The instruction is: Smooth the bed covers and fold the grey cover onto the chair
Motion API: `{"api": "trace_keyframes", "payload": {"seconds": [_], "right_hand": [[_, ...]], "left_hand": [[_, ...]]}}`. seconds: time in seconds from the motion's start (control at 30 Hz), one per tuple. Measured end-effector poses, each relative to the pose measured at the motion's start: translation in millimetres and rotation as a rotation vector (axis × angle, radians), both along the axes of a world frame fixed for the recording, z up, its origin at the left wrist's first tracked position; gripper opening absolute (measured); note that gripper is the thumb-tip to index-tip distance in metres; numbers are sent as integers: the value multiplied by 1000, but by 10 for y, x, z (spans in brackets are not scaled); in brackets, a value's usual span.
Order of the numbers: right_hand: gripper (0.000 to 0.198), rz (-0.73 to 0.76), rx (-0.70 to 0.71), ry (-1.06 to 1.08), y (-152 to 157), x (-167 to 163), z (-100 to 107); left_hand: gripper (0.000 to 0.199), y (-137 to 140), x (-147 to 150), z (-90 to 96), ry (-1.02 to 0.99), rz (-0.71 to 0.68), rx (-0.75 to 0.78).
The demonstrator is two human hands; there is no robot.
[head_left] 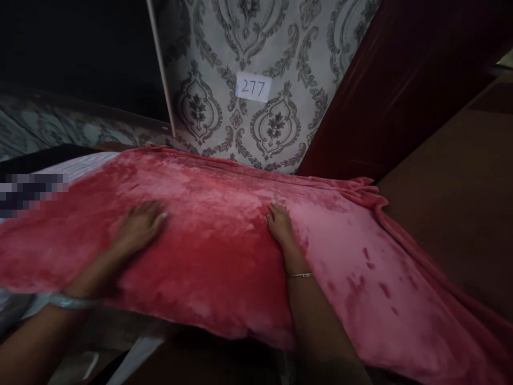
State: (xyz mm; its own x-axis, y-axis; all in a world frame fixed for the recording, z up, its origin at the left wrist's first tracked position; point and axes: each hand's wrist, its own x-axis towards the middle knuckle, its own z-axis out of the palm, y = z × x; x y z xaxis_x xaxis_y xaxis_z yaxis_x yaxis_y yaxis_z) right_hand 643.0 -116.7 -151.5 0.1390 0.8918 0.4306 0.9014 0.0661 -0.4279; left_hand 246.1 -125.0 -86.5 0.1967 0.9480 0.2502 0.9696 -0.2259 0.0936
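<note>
A plush red-pink blanket point(208, 256) lies spread over a flat surface in front of me. My left hand point(141, 224) rests palm down on its left half, fingers stretched out and a little blurred, the thumb apart. Farther right, my right hand point(279, 223) lies on the blanket with its fingers extended toward the wall. Neither hand grips anything that I can see. The blanket's far edge is gathered in folds, most of all at the far right corner.
Patterned wallpaper with a paper label point(253, 86) reading 277 rises behind. A dark screen point(80, 59) is at upper left, a dark red panel point(377, 69) at right. Striped cloth point(86, 163) shows past the blanket's left side, beside a pixelated patch.
</note>
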Motion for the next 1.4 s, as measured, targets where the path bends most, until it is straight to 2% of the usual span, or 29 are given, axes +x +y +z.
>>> {"api": "trace_keyframes", "payload": {"seconds": [0.07,0.2,0.27,0.3,0.4,0.5,0.7,0.8,0.87,0.93,1.03,1.13,1.27,1.33,1.4], "right_hand": [[41,4,-6,2,-2,4,17],[41,15,-21,6,-8,8,52],[42,12,-32,12,-14,6,64],[43,8,-34,16,-17,4,68],[43,4,-28,34,-23,-1,74],[43,8,-35,43,-24,-4,80],[43,3,-37,21,-11,-5,55],[41,3,14,32,2,-7,14],[41,14,47,53,10,0,-1],[42,16,79,93,17,16,5],[46,-6,153,170,16,44,44],[49,42,203,192,2,42,69],[47,177,103,101,-16,-4,43],[45,207,64,57,-14,-16,27],[44,215,50,44,-3,-13,19]], "left_hand": [[62,-135,364,-15,-32,-199,-68],[66,-584,1140,-75,-34,-735,-238],[64,-780,1369,-129,-23,-885,-299],[63,-846,1422,-161,-21,-910,-314],[63,-916,1340,-263,-16,-839,-312],[64,-873,988,-343,14,-678,-268],[63,-672,98,-340,89,-197,-86],[66,-541,-79,-228,130,10,-87],[67,-472,0,-136,127,-12,-119],[68,-416,234,-48,90,-176,-158],[71,-318,771,63,44,-461,-262],[74,-178,1338,124,67,-608,-353],[71,28,1826,50,64,-659,-308],[67,147,1890,-33,59,-646,-276],[64,302,1827,-97,53,-598,-264]]}}
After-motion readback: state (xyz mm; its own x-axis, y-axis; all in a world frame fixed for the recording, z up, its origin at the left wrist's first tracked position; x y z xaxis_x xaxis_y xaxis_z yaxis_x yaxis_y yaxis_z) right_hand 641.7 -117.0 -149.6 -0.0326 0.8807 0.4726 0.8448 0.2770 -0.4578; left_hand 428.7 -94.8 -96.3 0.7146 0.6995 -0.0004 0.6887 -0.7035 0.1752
